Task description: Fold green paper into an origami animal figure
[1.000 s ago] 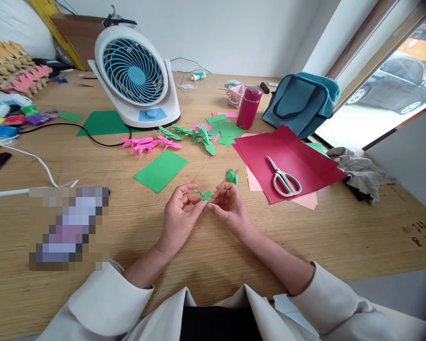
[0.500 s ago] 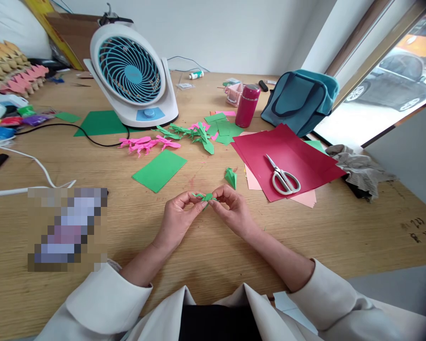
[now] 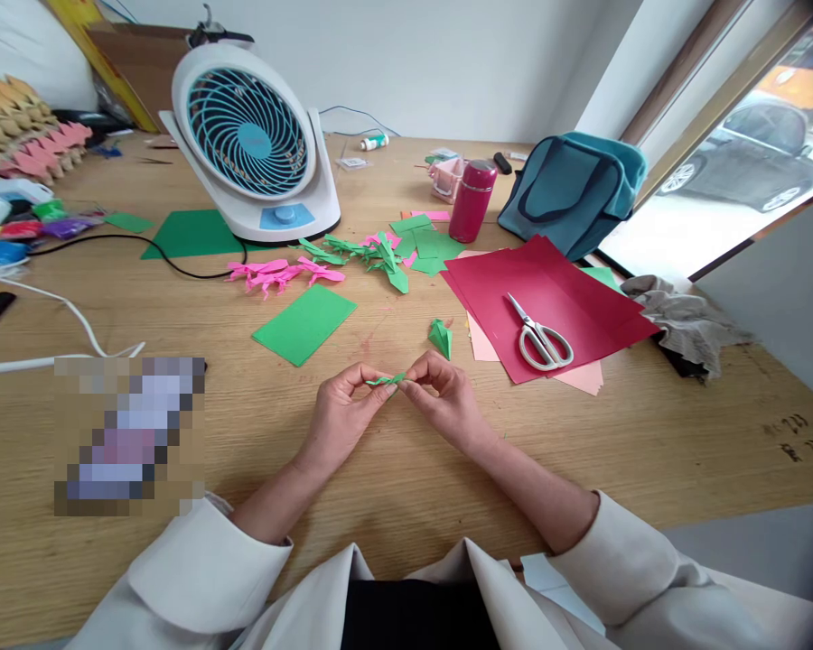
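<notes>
Between my fingertips is a small folded green paper piece [image 3: 387,380], thin and pointed at its left end. My left hand [image 3: 342,406] pinches it with thumb and forefinger, and my right hand [image 3: 447,402] pinches its other end. Much of the piece is hidden by the fingers. Just beyond my right hand lies another folded green paper piece [image 3: 440,338]. A flat green paper sheet [image 3: 304,325] rests past my left hand. Farther back are folded pink paper figures [image 3: 281,273] and folded green paper figures [image 3: 385,262] in a loose pile.
White-handled scissors [image 3: 546,348] lie on red paper sheets [image 3: 583,298] at the right. Behind stand a red flask [image 3: 472,202], a teal bag [image 3: 569,194] and a white fan [image 3: 254,144]. A blurred-out object [image 3: 132,433] lies left of my arm.
The green paper piece between my fingers has turned and now looks thinner and flatter. Both hands stay in almost the same place.
</notes>
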Demonstrator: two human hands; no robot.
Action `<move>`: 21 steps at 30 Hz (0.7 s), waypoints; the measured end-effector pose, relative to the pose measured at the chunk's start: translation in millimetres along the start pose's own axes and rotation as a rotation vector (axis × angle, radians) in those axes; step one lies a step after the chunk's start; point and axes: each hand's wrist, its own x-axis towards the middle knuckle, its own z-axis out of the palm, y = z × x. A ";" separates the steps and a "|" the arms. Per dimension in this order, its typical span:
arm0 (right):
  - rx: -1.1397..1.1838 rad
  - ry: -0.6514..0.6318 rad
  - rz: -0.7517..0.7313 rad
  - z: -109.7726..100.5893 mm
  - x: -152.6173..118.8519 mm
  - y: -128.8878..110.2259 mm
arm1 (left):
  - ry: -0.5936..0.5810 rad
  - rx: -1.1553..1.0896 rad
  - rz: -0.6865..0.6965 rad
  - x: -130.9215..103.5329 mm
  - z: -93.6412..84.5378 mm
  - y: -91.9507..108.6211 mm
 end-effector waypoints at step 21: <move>0.390 -0.178 0.208 10.4 -2.3 10.5 | 0.115 -0.579 -0.239 7.7 2.4 7.1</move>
